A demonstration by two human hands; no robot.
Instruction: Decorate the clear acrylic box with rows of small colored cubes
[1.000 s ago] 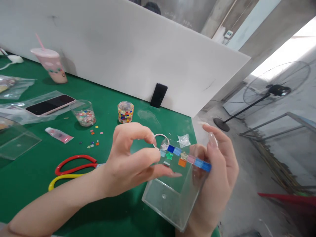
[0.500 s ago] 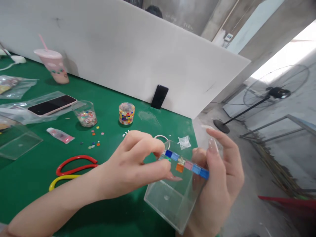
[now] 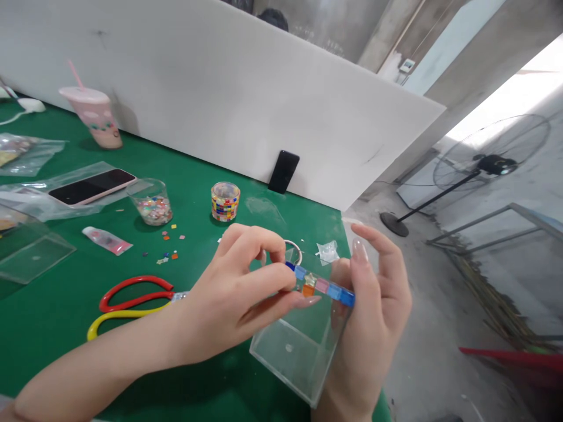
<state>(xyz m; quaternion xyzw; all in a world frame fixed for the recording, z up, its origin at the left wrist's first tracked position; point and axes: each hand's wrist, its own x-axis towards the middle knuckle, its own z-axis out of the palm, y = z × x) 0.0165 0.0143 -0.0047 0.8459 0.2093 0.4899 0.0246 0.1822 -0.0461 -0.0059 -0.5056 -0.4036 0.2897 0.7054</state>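
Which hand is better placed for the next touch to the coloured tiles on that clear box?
Probably the left hand: its fingers are bent right beside the coloured tiles. The right hand seems busy holding the clear box from the opposite side.

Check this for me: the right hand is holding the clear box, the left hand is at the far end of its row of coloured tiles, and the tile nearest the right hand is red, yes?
Not quite: the tile nearest the right hand is blue, not red, as the head view shows. That hand does hold the clear box, and the left hand is at the row's far end.
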